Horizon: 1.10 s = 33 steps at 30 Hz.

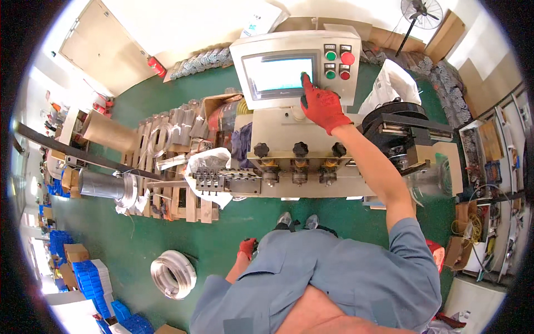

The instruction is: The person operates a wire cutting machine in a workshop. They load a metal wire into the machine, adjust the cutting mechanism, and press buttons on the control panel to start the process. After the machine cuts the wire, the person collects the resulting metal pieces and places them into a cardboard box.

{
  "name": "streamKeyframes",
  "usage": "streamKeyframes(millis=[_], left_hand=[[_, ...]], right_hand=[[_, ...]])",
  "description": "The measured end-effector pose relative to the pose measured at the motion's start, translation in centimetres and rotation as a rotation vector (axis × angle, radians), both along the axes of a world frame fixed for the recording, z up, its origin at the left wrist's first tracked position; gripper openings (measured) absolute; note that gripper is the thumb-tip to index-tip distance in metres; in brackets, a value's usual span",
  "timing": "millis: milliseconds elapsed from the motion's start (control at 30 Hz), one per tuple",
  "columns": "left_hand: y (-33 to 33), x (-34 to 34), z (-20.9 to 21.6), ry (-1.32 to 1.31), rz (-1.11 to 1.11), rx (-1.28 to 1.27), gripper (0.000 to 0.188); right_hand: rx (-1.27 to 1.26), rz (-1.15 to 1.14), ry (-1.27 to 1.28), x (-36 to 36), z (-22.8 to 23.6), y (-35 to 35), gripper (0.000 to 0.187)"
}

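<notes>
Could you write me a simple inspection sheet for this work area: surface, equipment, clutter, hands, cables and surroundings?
Surface: green floor under the machine.
Job's things: machine with lit screen, red and green buttons, three dark knobs.
Clutter: pale coil on the floor; loaded wooden pallet left of the machine.
Hands: red-gloved right hand, index finger at the screen; red-gloved left hand low beside the body, grip unclear.
Cables: loose yellow loops at right, possibly cable.
Surroundings: door, fire extinguisher, standing fan.
</notes>
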State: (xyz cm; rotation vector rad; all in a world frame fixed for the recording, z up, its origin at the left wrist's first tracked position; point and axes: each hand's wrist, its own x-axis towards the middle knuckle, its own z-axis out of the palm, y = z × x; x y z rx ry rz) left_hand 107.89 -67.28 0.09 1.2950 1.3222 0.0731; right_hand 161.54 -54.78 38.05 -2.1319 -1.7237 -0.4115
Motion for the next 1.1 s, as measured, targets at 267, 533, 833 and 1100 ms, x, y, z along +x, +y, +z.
streamKeyframes(millis=[267,533,833,1100], left_hand=[[7.6,5.0,3.1,-0.196,0.547,-0.302,0.016],[8.2,3.7,2.0,-0.293,0.556,-0.332,0.014],[4.2,-2.3,-2.8,-0.049,0.082,-0.078,0.016],[8.4,-1.5,-3.7,-0.114,0.066,-0.143,0.014]], right_hand=[[-0.032,0.060,0.009,-4.4,0.7,0.6,0.069],[0.013,0.139,-0.006,-6.4,1.8,4.8,0.073],[0.028,0.107,0.072,-6.0,1.0,3.4,0.072],[0.176,-0.178,0.132,-1.9,1.2,-2.5,0.072]])
